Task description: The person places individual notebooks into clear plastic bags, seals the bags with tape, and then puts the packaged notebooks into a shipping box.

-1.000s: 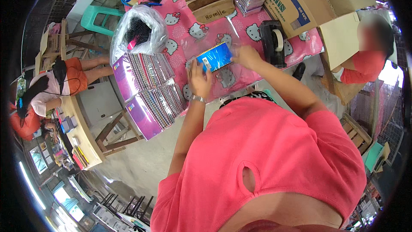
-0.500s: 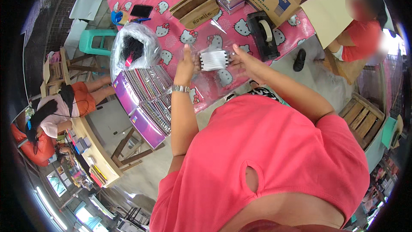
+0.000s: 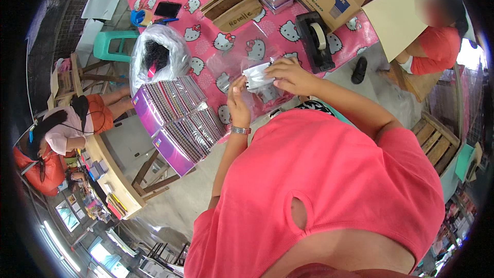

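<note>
You wear a loose coral-pink T-shirt [image 3: 329,190] with short sleeves, so both of your forearms are bare from the elbow down. Near the front of the shirt there is one small oval hole [image 3: 298,213] in the fabric. On your left wrist you have a metal, silver-coloured wristwatch [image 3: 240,130], and your left hand [image 3: 237,104] and right hand [image 3: 290,76] wear no gloves.

Single head-worn fisheye view, steeply downward, close above pink-clothed table [image 3: 216,46].
</note>
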Tool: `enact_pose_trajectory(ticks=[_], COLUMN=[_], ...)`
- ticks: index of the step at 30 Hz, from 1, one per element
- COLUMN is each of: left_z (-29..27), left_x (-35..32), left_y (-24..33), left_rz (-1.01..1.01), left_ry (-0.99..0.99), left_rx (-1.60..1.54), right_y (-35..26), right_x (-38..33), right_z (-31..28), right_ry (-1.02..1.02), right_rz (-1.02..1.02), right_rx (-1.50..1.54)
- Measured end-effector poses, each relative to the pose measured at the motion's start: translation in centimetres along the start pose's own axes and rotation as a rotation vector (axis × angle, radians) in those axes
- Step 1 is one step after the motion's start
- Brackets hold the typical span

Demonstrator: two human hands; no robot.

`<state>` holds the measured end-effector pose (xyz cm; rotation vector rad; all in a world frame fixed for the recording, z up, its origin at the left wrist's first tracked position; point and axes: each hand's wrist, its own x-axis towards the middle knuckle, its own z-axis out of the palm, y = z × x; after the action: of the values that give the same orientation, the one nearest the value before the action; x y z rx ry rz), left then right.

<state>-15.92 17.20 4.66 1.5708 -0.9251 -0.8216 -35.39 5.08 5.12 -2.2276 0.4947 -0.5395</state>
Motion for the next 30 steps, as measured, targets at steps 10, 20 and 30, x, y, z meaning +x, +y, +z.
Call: enact_pose_trajectory(ticks=[10, 20, 30], left_z=[0.7, 1.2, 1.3], left_x=[0.9, 0.1, 0.6], left_y=[2.7, 2.2, 1.4], left_rz=[0.370, 0.471, 0.514], left_ry=[-0.191, -0.298, -0.298], left_rx=[0.831, 0.869, 0.859], right_y=[-2.8, 5.3, 5.2], right_x=[0.6, -11.3, -10.1], right_z=[-0.5, -3.9, -2.8], right_ry=[-0.086, 0.603, 0.804], right_rz=[0.002, 0.881, 1.053], right_rx=[-0.307, -0.011, 0.729])
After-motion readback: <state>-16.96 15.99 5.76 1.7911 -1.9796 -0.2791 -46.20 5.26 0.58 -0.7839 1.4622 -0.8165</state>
